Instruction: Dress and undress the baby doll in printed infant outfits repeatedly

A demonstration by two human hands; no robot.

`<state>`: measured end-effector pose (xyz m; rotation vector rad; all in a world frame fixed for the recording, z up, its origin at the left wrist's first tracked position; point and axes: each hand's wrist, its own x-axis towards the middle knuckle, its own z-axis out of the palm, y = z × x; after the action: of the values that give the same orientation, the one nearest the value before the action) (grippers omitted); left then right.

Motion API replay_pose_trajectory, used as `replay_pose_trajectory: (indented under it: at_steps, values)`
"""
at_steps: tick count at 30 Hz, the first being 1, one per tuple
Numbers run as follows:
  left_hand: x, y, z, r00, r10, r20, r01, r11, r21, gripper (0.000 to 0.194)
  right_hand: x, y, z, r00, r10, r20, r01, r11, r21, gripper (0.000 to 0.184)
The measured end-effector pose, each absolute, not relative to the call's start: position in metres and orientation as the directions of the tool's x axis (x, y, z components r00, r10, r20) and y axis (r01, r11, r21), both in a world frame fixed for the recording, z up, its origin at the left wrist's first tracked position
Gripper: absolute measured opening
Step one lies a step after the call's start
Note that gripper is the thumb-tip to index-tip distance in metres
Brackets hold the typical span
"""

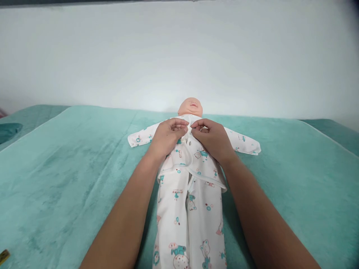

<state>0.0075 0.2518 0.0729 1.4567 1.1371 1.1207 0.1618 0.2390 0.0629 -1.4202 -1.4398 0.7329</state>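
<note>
a pink-headed doll in white animal-print clothes (200, 168) lies lengthwise, head (190, 107) away; left hand (167, 135) and right hand (213, 139) pinch its shirtfront (194, 148).

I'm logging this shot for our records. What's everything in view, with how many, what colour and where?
doll's head: 1, pinkish, centre, near the wall
printed top: 1, white with coloured figures, below the head, sleeves spread sideways
round fastener: one clearly visible, grey, on the top's front
printed trousers: 1, white with coloured figures, running off the bottom edge
cover: 1, teal, beneath the clothes
wall: 1, white, background
dark strip: 1, blackish, top edge
dark shape: 1, dark teal, left edge, unclear what
small object: 1, yellow and dark, lower left, cut off
forearms: 2, bare, flanking the clothes
left hand: 1, bare, at the top's upper front
right hand: 1, bare, opposite it
</note>
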Motion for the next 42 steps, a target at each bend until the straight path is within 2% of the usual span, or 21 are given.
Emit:
replay_pose_trajectory:
  at_steps: [7,15,20,27,34,42]
  values:
    - [0.0110,0.2547,0.0672,0.098,0.984,0.147,0.109,-0.157,0.982,0.014,0.1636,0.2400,0.0624,0.101,0.970,0.222,0.379,0.169,-0.910,0.016]
    - [0.0093,0.2534,0.0694,0.112,0.981,0.156,0.146,-0.171,0.974,0.017,0.1598,0.2410,0.0608,0.146,0.954,0.261,0.450,0.171,-0.877,0.012]
    - [0.0100,0.2540,0.0701,0.134,0.977,0.165,0.208,-0.190,0.960,0.020,0.1578,0.2421,0.0605,0.160,0.936,0.315,0.504,0.197,-0.841,0.006]
    - [0.0144,0.2527,0.0710,0.104,0.971,0.217,0.314,-0.239,0.919,0.020,0.1587,0.2416,0.0599,0.162,0.944,0.288,0.486,0.177,-0.856,0.008]
    - [0.0105,0.2525,0.0723,0.159,0.971,0.181,0.251,-0.217,0.943,0.027,0.1591,0.2396,0.0613,0.165,0.950,0.265,0.456,0.164,-0.875,0.007]
    - [0.0114,0.2544,0.0695,0.124,0.980,0.157,0.197,-0.180,0.964,0.023,0.1602,0.2408,0.0598,0.164,0.955,0.247,0.435,0.155,-0.887,0.008]
